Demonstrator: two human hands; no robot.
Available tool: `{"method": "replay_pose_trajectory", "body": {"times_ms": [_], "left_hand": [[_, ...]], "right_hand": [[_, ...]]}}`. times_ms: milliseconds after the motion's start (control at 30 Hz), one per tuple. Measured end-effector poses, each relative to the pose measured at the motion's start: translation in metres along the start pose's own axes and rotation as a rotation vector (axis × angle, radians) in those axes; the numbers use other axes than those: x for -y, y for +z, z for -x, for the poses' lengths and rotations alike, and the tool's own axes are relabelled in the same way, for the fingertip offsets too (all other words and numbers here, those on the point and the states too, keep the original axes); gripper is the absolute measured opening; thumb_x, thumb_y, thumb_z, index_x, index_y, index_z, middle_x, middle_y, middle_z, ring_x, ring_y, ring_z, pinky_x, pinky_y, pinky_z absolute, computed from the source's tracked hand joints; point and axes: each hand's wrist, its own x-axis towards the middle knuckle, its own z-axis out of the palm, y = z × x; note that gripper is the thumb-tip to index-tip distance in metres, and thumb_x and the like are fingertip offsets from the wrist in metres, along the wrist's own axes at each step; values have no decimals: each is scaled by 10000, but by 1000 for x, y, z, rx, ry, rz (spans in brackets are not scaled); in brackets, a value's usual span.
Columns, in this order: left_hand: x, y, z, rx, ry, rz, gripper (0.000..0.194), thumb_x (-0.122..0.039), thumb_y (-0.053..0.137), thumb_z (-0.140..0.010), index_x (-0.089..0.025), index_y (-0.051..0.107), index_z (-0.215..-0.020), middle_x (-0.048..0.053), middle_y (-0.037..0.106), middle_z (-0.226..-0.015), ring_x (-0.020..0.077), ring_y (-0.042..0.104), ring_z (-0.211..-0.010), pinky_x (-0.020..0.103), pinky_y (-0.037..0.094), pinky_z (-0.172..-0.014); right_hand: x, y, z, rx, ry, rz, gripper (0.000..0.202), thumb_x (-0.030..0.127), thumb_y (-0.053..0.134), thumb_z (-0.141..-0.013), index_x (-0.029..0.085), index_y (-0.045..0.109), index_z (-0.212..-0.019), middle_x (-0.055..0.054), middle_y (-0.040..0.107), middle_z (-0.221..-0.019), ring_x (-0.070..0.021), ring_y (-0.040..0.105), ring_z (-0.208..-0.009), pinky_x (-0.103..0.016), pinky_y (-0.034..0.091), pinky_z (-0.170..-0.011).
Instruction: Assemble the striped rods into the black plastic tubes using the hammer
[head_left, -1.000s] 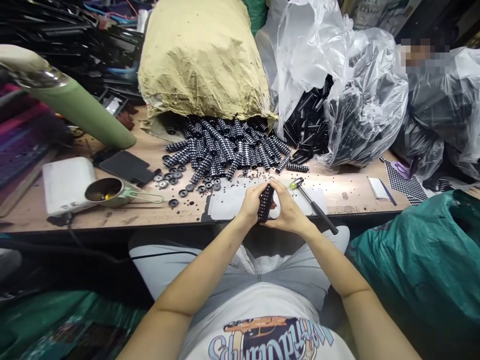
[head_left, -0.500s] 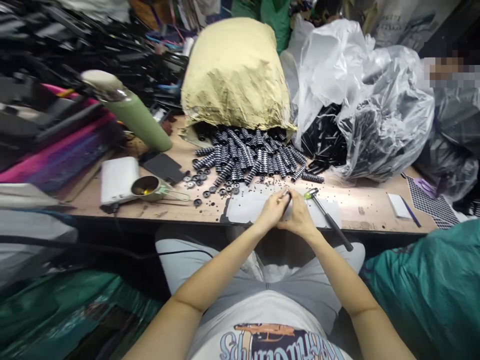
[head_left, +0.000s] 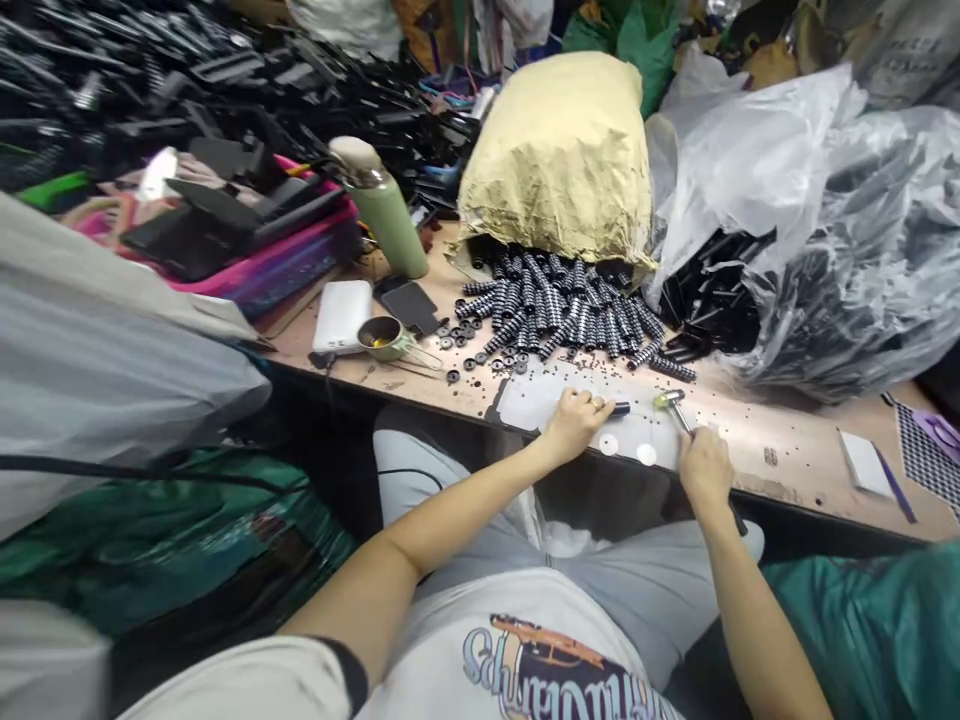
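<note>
My left hand (head_left: 576, 424) is closed around a short black cylindrical piece (head_left: 619, 409), whose end sticks out to the right over a white sheet (head_left: 536, 392) on the bench. The fingers cover the rest of it. To the right, my right hand (head_left: 706, 466) grips a small hammer (head_left: 679, 412) by its handle, the yellowish-tipped head lying or hovering just above the bench; I cannot tell which. Ribbed black-and-silver cylinders (head_left: 551, 305) are heaped behind my hands, with black round caps (head_left: 470, 362) and tiny dark bits scattered around them.
A yellow sack (head_left: 559, 150) stands behind the heap, beside a clear plastic bag (head_left: 885, 250) of black parts. On the left are a green bottle (head_left: 390, 225), a white box (head_left: 343, 315) and a metal cup (head_left: 380, 338). A white pad (head_left: 864, 460) lies at the right.
My hands, together before, have parted. The right one has taken hold of the hammer, while the left keeps the black piece on the sheet. The camera view has turned left.
</note>
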Motion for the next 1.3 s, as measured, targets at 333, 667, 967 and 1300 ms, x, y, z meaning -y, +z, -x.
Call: {"method": "replay_pose_trajectory", "body": {"times_ms": [333,667,967,1300], "left_hand": [[-1,-1,0,-21,-88,126,404,-92,393,-909,-231,585,-1235,113,665,-1107,260,548,-1079,510,333,-956],[-53,29,-6,-8,-155,-36,915,-667,392,-849,43,316,-1421,244,300,-1490,339,195,-1414,474,132,-1155],[-64,44,-3,-138,-169,32,828,-560,389,-871,94,356,-1378,277,339,-1455,363,260,-1389,456,123,-1175],[-55,38,5,-95,-143,111,912,-577,444,-835,107,262,-1410,296,238,-1494,376,143,-1422,484,146,-1163]], "right_hand": [[38,-22,35,65,-71,-399,383,438,255,-979,180,524,-889,26,460,-570,-127,418,-492,-242,260,-544],[54,-72,41,-91,-162,-586,478,575,237,-950,211,456,-729,27,480,-511,-126,486,-458,-249,360,-549],[73,-47,40,107,-327,-440,570,711,288,-869,212,523,-724,-2,529,-485,-161,521,-487,-270,381,-557],[83,-53,47,1,-299,-457,564,595,153,-945,198,524,-793,-26,554,-586,-156,520,-535,-265,377,-590]]}}
